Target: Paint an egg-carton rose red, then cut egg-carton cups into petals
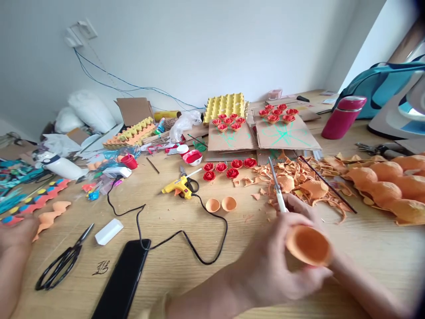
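An orange egg-carton cup (pixel 308 246) is gripped between the thumb and fingers of my left hand (pixel 262 261), its hollow facing me. Behind it, partly hidden, my right hand (pixel 295 206) is closed on white-handled scissors (pixel 280 199), whose blades point away toward the cardboard. Under the blades lies a heap of orange carton scraps (pixel 299 170). Two more cut cups (pixel 229 204) rest on the table left of my hands. Red paper-like flowers (pixel 235 164) sit beyond them, near a yellow glue gun (pixel 181 187).
Orange egg cartons (pixel 392 181) lie at the right, below a pink bottle (pixel 343 117). Cardboard pieces (pixel 285 135) carry more red flowers. A black phone (pixel 122 279), black scissors (pixel 63 261) and a looping cord (pixel 212 261) lie left. Another person's hand (pixel 16 235) touches a painted carton strip.
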{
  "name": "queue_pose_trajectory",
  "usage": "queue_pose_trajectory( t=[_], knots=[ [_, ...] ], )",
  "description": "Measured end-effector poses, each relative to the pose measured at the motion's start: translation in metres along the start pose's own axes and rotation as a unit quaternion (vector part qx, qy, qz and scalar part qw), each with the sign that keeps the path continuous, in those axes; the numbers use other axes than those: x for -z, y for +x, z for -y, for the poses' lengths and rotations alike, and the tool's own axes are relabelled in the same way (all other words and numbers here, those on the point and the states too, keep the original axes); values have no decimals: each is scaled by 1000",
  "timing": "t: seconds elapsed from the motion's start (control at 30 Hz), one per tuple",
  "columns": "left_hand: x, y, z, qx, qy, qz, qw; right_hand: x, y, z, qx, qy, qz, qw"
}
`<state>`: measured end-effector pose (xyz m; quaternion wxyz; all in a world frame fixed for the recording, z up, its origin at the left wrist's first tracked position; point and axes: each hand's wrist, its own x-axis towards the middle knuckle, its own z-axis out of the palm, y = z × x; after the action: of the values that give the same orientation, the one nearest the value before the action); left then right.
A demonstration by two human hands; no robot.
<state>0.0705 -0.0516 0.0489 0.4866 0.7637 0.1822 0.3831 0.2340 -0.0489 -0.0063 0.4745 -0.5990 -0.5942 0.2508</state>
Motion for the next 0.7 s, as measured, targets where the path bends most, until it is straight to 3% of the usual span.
queue_pose_trajectory(
  t=[0.1,0.2,0.37,0.7],
  knots=[
    [41,-19,18,102,50,-116,987,1,-2,4,0,-12,36,999],
    [49,-27,49,156,30,-176,972,1,-5,10,24,-71,90,993],
    [47,-32,71,168,6,-169,971,-1,-15,10,65,-167,173,968],
    [49,-33,72,100,-33,-219,970,-4,-22,15,159,-288,177,928]
  ],
)
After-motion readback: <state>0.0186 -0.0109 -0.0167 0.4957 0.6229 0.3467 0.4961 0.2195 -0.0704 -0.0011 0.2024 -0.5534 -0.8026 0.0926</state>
